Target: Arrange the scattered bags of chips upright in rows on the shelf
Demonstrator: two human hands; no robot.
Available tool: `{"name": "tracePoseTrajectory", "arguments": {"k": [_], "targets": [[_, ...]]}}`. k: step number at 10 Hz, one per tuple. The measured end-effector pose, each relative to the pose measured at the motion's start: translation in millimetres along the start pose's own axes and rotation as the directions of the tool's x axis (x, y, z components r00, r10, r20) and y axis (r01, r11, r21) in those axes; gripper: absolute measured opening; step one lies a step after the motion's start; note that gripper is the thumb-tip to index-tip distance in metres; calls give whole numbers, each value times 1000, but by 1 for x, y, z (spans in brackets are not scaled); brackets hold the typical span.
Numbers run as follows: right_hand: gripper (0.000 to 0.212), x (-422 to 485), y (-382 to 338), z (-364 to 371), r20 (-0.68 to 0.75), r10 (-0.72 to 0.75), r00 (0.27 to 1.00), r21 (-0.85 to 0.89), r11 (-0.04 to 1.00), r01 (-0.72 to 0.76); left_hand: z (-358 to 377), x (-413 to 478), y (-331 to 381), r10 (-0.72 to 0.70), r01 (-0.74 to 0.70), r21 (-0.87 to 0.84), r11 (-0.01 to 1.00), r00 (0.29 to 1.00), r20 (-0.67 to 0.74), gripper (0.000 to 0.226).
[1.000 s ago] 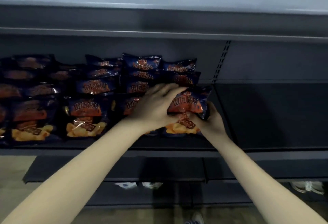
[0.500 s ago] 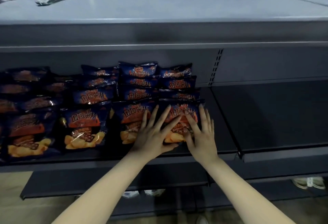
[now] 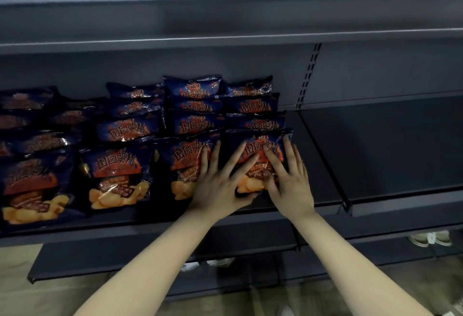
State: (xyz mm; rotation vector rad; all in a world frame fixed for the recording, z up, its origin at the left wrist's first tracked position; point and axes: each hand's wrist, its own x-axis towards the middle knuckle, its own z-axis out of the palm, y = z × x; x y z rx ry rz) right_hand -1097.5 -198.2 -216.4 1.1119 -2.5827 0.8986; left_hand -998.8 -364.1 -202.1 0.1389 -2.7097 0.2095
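dark-blue chip bag point(image 3: 260, 150) — upright, front-row

left grip point(image 3: 219, 186): flat, fingers spread | right grip point(image 3: 292, 185): flat, fingers spread

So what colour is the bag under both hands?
Dark blue bag with an orange-red band; head view.

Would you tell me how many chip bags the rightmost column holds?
4: front bag under left hand and right hand, then second bag, third bag, rearmost bag behind; others may be hidden.
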Motion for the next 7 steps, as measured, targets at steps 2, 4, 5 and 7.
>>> {"name": "tracePoseTrajectory", "arguments": {"k": [2, 4, 5, 7], "targets": [[57, 0, 1, -3, 10, -2, 1000, 29, 1000, 2, -7, 0, 2, -20, 19, 23, 1000, 998, 58, 93], [57, -3, 3, -10, -131, -33, 991, 183, 982, 57, -28, -18, -1, 29, -33, 85, 996, 999, 43, 88], [55, -2, -1, -17, -124, -34, 992, 245, 967, 64, -48, -47, 0, -46, 39, 99, 994, 997, 62, 85], [53, -38, -7, -41, -230, -27, 973, 295, 950, 97, -106, -130, -4, -370, 367, 55, 929, 927, 61, 70]]}}
